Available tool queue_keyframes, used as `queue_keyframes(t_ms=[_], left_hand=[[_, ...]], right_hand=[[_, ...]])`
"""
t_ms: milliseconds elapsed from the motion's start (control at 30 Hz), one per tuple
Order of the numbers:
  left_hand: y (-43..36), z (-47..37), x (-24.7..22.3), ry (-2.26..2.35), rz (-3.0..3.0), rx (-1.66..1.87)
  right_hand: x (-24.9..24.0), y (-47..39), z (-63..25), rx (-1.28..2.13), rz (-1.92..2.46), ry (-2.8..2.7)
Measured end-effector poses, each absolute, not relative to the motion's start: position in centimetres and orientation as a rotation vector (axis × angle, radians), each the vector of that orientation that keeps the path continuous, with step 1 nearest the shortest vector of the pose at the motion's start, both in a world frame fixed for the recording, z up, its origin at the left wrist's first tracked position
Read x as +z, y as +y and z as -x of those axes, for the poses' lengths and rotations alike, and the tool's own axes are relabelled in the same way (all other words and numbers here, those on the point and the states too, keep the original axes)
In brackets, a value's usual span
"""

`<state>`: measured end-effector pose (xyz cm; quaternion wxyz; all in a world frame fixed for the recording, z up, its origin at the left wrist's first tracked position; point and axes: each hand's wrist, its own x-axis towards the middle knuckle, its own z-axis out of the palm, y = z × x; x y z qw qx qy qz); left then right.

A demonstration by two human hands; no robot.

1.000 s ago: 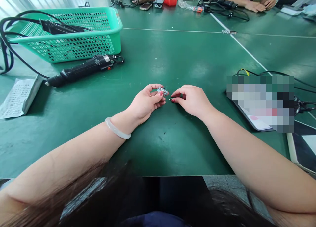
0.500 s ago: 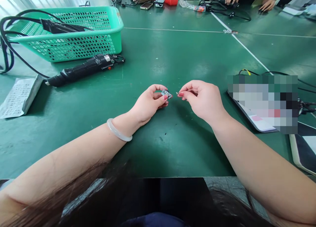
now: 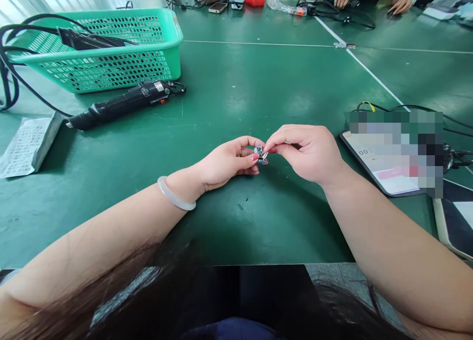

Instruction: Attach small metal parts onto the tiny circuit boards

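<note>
Evidently, the work is partway along: the small, silvery-grey metal part, pinched between the left hand's thumb and fingers above the green tabletop, meets the thin, pale metal piece clamped in the right hand's closed fingertips. Whether the two are joined or still need seating, one cannot tell. Half a second earlier, a gap separated them.

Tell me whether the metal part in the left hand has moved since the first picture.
Yes. Judged against the green basket, the metal part has moved right and nearer the camera.
</note>
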<state>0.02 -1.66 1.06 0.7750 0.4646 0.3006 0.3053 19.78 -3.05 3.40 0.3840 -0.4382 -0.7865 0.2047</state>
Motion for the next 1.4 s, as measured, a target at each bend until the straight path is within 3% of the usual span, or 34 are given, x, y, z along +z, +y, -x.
queue_keyframes(t_ms=[567, 1000, 1400], left_hand=[[-1.6, 0.1, 0.9, 0.592, -0.980, 0.566], [-1.4, -0.3, 1.3, 0.699, -0.903, 0.955], [-1.2, -0.3, 0.9, 0.731, -0.935, 1.003]], right_hand=[[3.5, -3.4, -19.9, 0.272, 0.929, -2.140], [2.2, -3.8, -18.1, 0.433, 1.319, -1.794], [2.4, -3.9, -18.0, 0.321, 1.314, -1.823]])
